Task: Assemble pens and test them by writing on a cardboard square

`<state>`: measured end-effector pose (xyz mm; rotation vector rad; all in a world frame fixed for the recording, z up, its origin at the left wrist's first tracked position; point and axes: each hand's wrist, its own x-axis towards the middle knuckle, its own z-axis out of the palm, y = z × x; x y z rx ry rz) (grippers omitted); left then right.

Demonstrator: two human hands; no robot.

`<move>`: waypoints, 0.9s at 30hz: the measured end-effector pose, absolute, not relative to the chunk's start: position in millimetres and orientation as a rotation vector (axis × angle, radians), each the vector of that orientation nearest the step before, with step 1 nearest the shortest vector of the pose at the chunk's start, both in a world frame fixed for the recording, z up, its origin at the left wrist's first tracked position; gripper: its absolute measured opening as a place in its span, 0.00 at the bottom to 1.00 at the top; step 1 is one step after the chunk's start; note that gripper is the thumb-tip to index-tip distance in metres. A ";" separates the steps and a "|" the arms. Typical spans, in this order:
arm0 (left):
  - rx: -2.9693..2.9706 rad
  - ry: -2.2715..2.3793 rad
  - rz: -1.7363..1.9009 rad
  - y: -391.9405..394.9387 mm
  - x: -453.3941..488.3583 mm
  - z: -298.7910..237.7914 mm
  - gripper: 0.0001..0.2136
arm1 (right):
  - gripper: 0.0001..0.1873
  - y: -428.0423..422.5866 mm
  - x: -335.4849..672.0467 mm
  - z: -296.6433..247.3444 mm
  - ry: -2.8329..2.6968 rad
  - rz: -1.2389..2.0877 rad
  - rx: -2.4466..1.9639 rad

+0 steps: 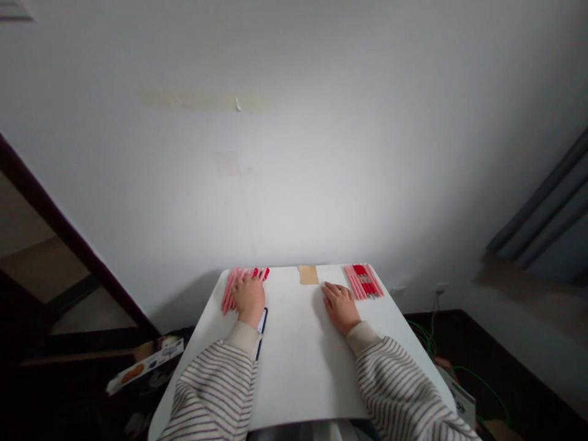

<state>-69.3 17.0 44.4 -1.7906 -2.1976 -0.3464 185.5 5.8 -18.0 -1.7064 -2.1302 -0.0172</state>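
On the left of the white table [298, 367] lies a row of slim pink pens [227, 297], some with red parts [261, 273]. My left hand [249, 299] rests over this row, palm down, its fingers apart on the pens and the fingertips partly hidden. Part of a dark-edged phone-like object [263, 321] shows beside the left wrist. My right hand [340, 306] lies palm down on the tabletop with fingers stretched out, holding nothing. Just right of it sits a second row of pink pens [355, 283] with red pieces [366, 278] among them.
A tan paper square [308, 275] lies at the table's far edge, close to the wall [312, 153]. Left of the table, assorted items [147, 367] are piled low down. Green cables [427, 337] run along the floor at right, below a wall socket [441, 288].
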 end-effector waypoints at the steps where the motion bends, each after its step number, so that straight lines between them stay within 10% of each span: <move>1: -1.789 -2.196 -0.350 17.0 -68.9 44.7 0.16 | 0.21 5.9 185.6 -18.0 -2.132 -0.018 -1.706; 27: -2.049 -2.037 -0.547 7.8 -27.6 57.3 0.11 | 0.21 5.0 184.0 -14.1 -2.119 0.024 -1.702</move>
